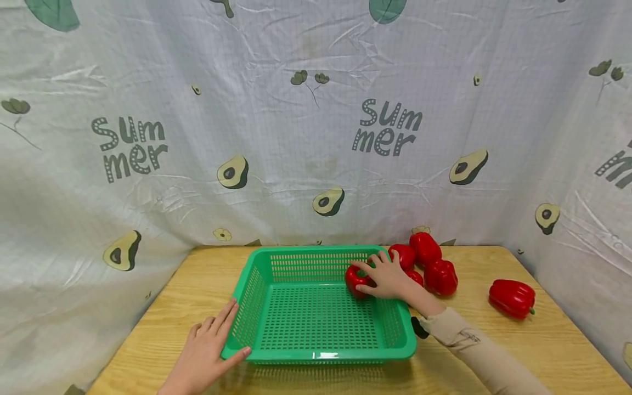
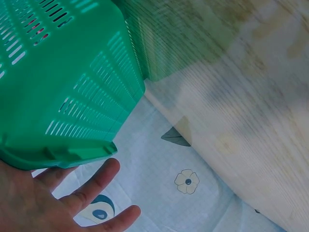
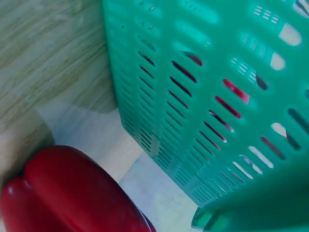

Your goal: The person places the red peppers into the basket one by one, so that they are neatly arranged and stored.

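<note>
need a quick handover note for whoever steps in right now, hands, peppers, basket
Right hand: fingers curled round one red pepper, held inside the green basket at its far right corner.
Left hand: open, flat on the table, thumb against the basket's near left corner.
Done: that one pepper is in the basket but not yet let go; nothing else lies in it.
Left: a cluster of peppers beside the basket's far right corner, and a lone pepper lying further right.

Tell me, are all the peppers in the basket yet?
No. The right hand grips the first pepper inside the green basket; the left hand rests against its corner. A cluster of peppers and a lone pepper wait on the table.
</note>
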Tool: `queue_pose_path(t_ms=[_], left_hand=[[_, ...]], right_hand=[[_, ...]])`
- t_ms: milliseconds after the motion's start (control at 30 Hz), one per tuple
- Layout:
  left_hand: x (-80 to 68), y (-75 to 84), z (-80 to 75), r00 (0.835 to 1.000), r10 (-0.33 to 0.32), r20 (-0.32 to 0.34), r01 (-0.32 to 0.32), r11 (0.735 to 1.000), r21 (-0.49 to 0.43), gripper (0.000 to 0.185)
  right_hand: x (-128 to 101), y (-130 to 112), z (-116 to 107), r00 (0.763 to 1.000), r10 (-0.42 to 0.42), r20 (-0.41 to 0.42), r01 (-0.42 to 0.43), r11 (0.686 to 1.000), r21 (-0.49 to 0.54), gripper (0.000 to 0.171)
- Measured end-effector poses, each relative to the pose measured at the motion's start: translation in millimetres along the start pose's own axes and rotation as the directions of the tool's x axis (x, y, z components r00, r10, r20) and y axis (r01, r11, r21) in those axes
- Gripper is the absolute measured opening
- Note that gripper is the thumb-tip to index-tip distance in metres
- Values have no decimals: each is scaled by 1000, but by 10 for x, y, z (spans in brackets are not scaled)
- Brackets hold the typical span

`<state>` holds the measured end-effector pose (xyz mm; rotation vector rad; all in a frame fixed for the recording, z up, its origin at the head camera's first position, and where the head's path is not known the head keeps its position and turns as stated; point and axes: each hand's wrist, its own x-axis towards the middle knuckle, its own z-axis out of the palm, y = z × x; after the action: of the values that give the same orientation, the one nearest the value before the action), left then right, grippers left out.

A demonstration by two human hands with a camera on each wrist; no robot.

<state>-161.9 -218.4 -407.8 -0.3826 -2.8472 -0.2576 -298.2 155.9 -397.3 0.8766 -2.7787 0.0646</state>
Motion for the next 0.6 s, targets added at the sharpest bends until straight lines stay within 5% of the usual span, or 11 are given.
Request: queue_pose_path(t_ms=[600], left_hand=[[-9, -2, -8, 999, 17, -35, -17, 999, 27, 80]], right_hand=[[-291, -5, -95, 982, -76, -170, 76, 997, -9, 44]])
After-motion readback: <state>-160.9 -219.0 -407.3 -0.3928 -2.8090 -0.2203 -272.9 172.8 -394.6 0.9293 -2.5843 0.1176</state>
